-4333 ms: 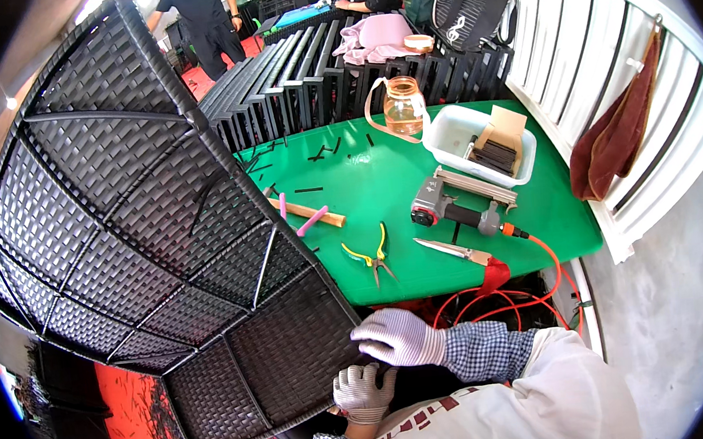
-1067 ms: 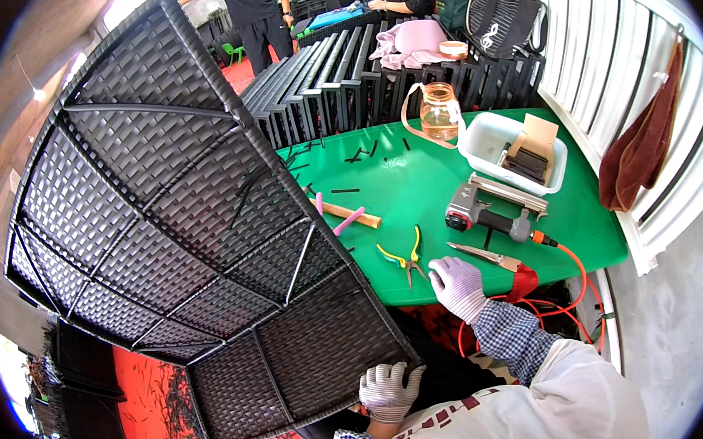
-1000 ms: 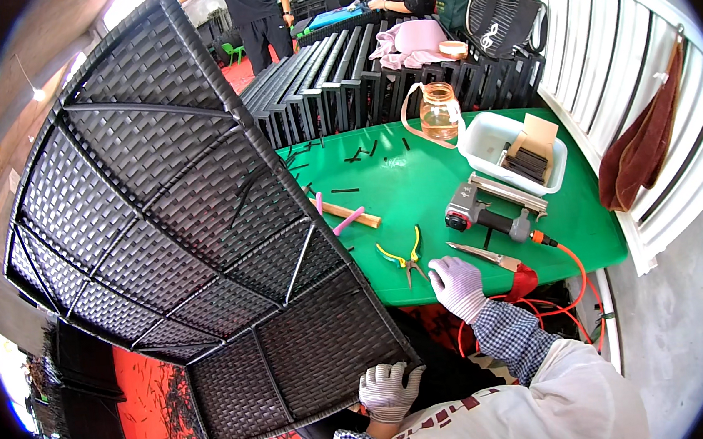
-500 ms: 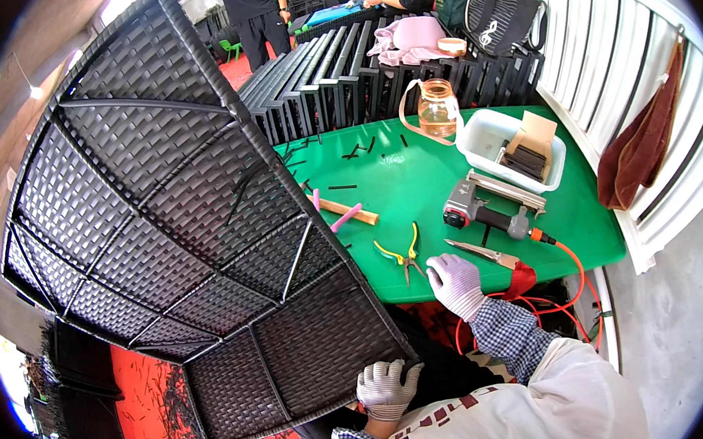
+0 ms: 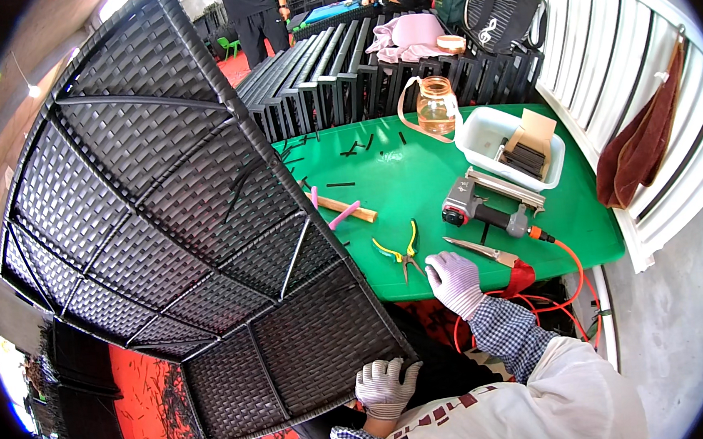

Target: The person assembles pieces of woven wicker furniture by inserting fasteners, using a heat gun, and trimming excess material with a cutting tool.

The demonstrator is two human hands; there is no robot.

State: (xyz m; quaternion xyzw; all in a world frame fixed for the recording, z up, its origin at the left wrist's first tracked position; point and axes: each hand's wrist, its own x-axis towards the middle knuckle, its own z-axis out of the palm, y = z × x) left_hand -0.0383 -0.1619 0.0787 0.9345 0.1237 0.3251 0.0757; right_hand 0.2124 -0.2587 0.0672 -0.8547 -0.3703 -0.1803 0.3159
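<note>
A large black woven wicker frame, bent into a seat-like shape, leans up from my lap and fills the left side. My left hand, in a pale striped glove, is closed over its near right corner. My right hand, also gloved, rests at the near edge of the green table with its fingers curled in. Whatever it holds, if anything, is hidden. Just left of it lie yellow-handled pliers, jaws toward me. A pair of scissors with a red-wrapped handle lies just beyond it.
A grey nail gun with an orange hose lies at right. Behind it are a white bin and an orange jar. A hammer lies beside the wicker. Stacked black frames and two people stand beyond.
My hands and the wicker frame stay nearly where they were. The view has shifted very slightly, and the seated person in the background has moved a little.
</note>
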